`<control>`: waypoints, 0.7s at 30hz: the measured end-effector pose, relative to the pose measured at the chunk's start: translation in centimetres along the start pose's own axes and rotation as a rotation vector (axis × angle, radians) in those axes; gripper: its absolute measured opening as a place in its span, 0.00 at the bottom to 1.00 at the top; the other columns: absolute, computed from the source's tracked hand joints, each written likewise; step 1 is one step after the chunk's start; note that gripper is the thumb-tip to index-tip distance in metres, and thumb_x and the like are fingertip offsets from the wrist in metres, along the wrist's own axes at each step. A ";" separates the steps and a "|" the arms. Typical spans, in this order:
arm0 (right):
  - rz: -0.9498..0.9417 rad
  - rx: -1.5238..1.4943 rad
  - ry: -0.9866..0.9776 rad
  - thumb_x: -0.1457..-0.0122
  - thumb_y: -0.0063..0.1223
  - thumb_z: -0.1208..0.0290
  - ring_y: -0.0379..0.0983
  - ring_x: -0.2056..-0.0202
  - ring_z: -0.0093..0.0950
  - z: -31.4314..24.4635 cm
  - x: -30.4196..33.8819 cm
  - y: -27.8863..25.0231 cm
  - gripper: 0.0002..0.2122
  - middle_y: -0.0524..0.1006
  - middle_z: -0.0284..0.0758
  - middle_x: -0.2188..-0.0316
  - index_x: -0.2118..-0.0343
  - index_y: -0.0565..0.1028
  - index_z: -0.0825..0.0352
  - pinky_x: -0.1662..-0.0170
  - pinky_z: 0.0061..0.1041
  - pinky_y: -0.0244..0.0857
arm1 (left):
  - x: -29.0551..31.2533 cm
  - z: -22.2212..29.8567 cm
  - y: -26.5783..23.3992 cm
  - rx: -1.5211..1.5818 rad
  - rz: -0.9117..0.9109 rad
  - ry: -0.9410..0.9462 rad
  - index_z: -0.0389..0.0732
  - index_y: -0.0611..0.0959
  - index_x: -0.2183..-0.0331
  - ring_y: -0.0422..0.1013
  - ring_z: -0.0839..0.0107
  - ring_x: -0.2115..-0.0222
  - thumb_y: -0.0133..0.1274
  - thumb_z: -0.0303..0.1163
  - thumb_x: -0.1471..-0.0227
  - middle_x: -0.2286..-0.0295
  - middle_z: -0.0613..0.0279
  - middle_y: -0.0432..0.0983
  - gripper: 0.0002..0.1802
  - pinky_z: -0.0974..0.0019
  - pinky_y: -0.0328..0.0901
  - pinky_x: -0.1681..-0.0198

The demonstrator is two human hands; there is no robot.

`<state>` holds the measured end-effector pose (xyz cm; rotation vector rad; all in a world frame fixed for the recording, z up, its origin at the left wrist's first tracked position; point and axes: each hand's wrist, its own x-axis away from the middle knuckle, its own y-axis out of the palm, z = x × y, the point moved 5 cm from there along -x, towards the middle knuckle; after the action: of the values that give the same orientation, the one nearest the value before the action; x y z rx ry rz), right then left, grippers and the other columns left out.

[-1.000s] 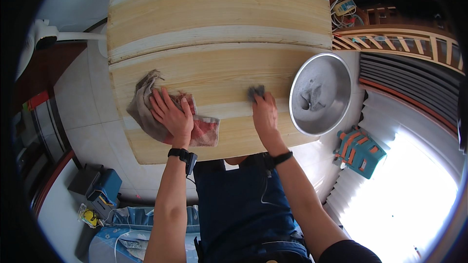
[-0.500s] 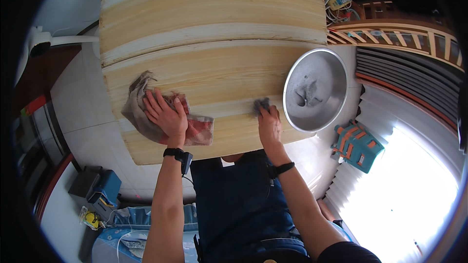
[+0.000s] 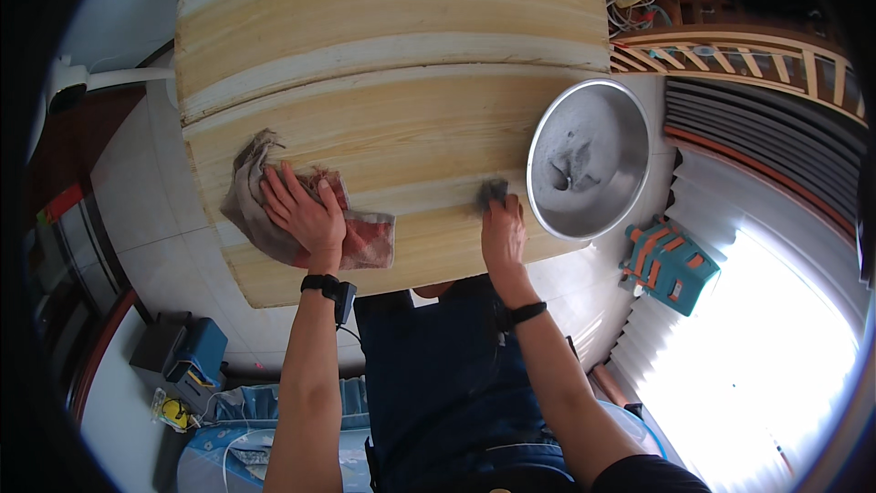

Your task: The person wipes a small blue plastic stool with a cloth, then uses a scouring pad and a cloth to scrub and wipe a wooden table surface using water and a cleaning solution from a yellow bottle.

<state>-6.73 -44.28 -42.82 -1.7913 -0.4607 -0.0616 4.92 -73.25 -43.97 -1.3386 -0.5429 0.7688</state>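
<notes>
On the left of the table, my left hand [image 3: 308, 215] lies flat with its fingers spread, pressing on a crumpled cloth. The cloth [image 3: 248, 192] is grey-brown with red patches toward its right end. To the right, my right hand [image 3: 504, 236] pinches a dark grey fuzzy wad [image 3: 493, 192] against the tabletop. Motion blurs the wad, so I cannot tell its exact kind. Close beside that hand stands a round metal basin [image 3: 630, 160] at the table's right edge, with grey matter and darker bits inside.
The wood-grain table [image 3: 383, 132] has a seam across it. Past its right edge are a wooden slatted rail [image 3: 730, 41], a teal and orange plastic stool [image 3: 673, 265] and a bright curtained window [image 3: 757, 356]. Dark boxes [image 3: 182, 356] sit at the lower left.
The view has shifted slightly, so table and basin appear a little higher. My right hand stays in nearly the same place with the wad. My left hand still rests on the cloth.
</notes>
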 end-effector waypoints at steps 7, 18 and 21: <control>0.054 0.030 0.018 0.50 0.49 0.80 0.67 0.58 0.44 -2.1 -3.2 -0.1 0.10 0.67 0.43 0.61 0.63 0.75 0.67 0.60 0.38 0.69 | -0.3 0.1 0.3 0.039 0.016 0.007 0.42 0.59 0.40 0.45 0.47 0.39 0.39 0.51 0.43 0.39 0.50 0.49 0.35 0.42 0.40 0.40; -0.021 -0.286 -0.168 0.50 0.48 0.80 0.66 0.58 0.44 -10.2 -8.2 0.0 0.13 0.69 0.43 0.63 0.60 0.74 0.66 0.58 0.38 0.67 | 0.0 -0.1 0.5 0.006 -0.007 -0.012 0.42 0.59 0.40 0.46 0.47 0.39 0.38 0.52 0.44 0.39 0.50 0.48 0.36 0.40 0.42 0.41; 0.085 -0.154 -0.111 0.49 0.49 0.78 0.67 0.57 0.42 -7.1 -8.6 -0.7 0.11 0.69 0.42 0.62 0.61 0.75 0.66 0.58 0.38 0.67 | 0.0 -0.1 0.3 0.015 -0.009 -0.009 0.41 0.59 0.40 0.45 0.46 0.39 0.38 0.51 0.44 0.39 0.50 0.48 0.36 0.40 0.42 0.41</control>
<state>-13.44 -53.18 -42.61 -1.9705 -0.4693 0.0638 4.96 -73.31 -44.28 -1.3189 -0.5486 0.7702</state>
